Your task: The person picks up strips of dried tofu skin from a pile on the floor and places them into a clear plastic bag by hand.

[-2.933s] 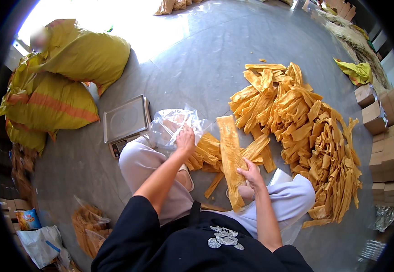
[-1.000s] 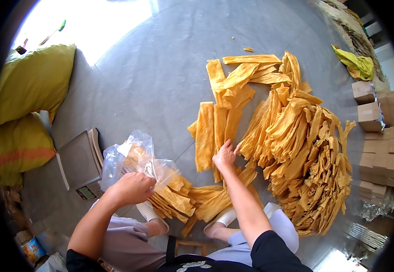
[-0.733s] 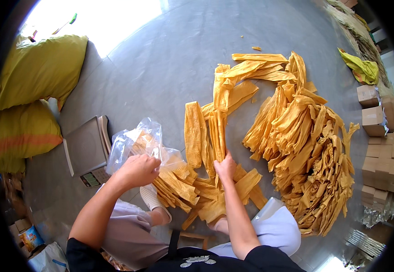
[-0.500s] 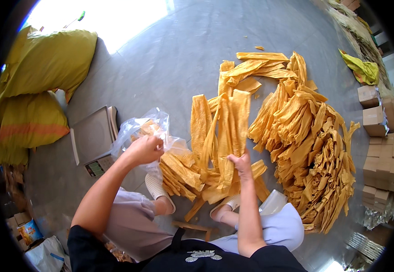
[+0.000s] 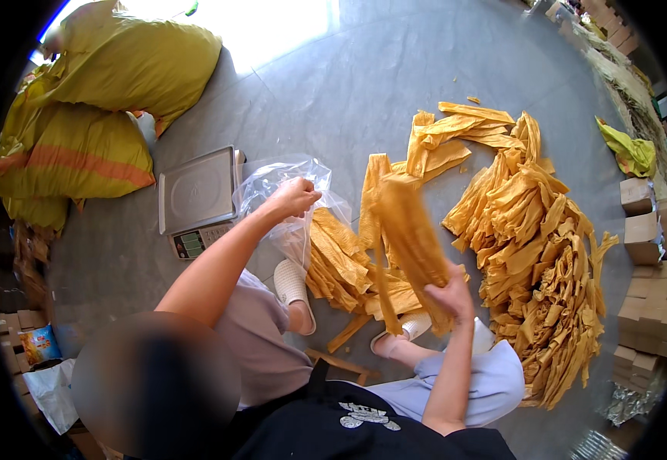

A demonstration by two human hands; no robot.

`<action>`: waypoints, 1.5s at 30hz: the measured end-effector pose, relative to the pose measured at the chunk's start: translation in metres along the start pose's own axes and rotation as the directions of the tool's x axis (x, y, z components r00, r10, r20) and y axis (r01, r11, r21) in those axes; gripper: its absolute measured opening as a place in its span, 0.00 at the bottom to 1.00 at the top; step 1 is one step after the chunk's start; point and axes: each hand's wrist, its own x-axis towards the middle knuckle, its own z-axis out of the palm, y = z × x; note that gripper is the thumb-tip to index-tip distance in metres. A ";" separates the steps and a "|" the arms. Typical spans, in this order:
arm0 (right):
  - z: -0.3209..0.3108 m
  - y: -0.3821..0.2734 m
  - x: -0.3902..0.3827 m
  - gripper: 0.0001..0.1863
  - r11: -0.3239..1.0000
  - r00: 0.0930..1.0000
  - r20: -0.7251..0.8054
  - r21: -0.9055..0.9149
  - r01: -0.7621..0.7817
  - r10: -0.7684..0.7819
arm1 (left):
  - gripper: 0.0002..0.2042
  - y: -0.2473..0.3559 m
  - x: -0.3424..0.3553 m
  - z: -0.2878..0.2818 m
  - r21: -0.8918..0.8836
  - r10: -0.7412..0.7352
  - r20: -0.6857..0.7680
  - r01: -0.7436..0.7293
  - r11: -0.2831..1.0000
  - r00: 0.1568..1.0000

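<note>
My left hand [image 5: 296, 197] is closed on the rim of a clear plastic bag [image 5: 268, 180], which hangs crumpled beside the scale. My right hand [image 5: 452, 297] grips the lower end of a bundle of long, flat, wrinkled golden-yellow strips [image 5: 410, 234], blurred by motion and tilted up to the left. Between my feet and the bag lies a smaller heap of strips [image 5: 339, 264]. A far larger pile of the same strips [image 5: 533, 253] spreads on the floor to the right, curving round at its far end.
A flat platform scale [image 5: 197, 192] stands left of the bag. Big yellow sacks [image 5: 92, 153] slump at the far left. Cardboard boxes [image 5: 655, 299] are stacked along the right side, with a yellow-green cloth or sack [image 5: 629, 149] beyond them. A wooden stool [image 5: 341, 366] shows under me.
My right hand has lifted the bundle of strips and tilted it leftward. My left hand has raised the bag's rim. The whole view has shifted, so the scale shows more fully.
</note>
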 end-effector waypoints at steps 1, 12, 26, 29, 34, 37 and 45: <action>0.012 -0.007 0.001 0.27 0.989 0.999 0.038 -0.143 -0.032 0.037 | 0.15 -0.003 0.001 0.002 -0.020 -0.010 0.002 0.010 1.000 1.000; 0.116 -0.007 0.033 0.27 0.726 0.988 0.108 -0.670 0.153 -0.108 | 0.14 0.006 -0.006 0.013 0.081 0.157 0.184 -0.174 0.981 0.970; 0.209 -0.002 0.098 0.21 0.555 0.941 0.133 -0.778 0.294 -0.311 | 0.11 0.011 -0.017 0.002 0.107 0.267 0.276 -0.306 0.946 0.923; 0.236 0.039 0.111 0.18 0.551 0.874 0.239 -0.698 0.457 -0.422 | 0.09 0.008 -0.011 0.001 0.129 0.251 0.288 -0.298 0.946 0.924; 0.192 0.035 0.115 0.09 0.967 0.993 -0.104 -0.254 0.034 -0.062 | 0.09 0.003 -0.022 -0.008 0.276 0.212 0.291 -0.294 0.915 0.933; 0.153 0.078 0.142 0.09 0.990 0.890 -0.450 -0.081 -0.116 0.068 | 0.08 0.008 -0.031 -0.015 0.307 0.175 0.296 -0.267 0.913 0.939; 0.132 0.156 0.186 0.34 0.661 0.765 -0.469 -0.407 -0.631 0.441 | 0.14 0.008 -0.014 -0.011 0.179 0.194 0.260 -0.244 0.953 0.946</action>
